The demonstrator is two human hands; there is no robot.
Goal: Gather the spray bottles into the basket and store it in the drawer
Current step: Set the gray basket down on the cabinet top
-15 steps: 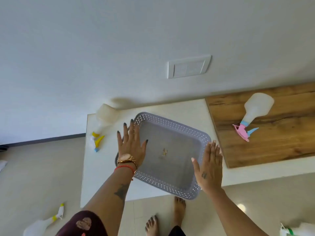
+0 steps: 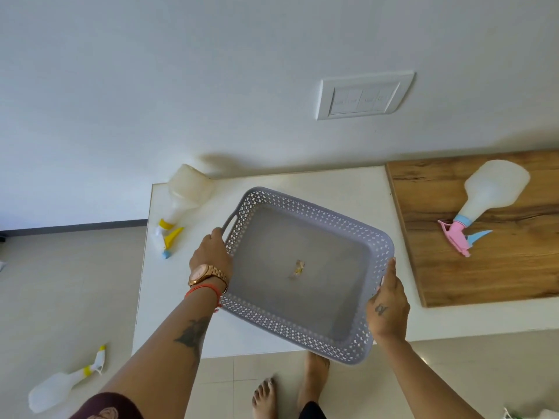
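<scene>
Floor bottle: a pale spray bottle with yellow collar (image 2: 65, 384) lies on its side on the floor tiles, far left, well apart from the table.
Table bottle: another pale bottle with yellow trigger (image 2: 181, 202) lies on the white table (image 2: 157, 297), near its left back corner, just beside the basket but not touching it.
My left hand: my left hand (image 2: 211, 252) grips the left rim of the basket near the handle slot; my fingers are curled over the edge. A gold watch (image 2: 201, 273) and a red thread are on the wrist.
Basket: the grey basket (image 2: 348, 228) with pierced walls is between my hands over the table; its near corner sticks out past the table edge. Inside is only a small scrap.
My right hand: my right hand (image 2: 388, 303) holds the right rim; the fingers are together, the thumb goes along the edge.
Pink bottle: a pale bottle with pink and blue trigger (image 2: 490, 195) lies on the wooden board (image 2: 484, 276) at the right, apart from the basket.
</scene>
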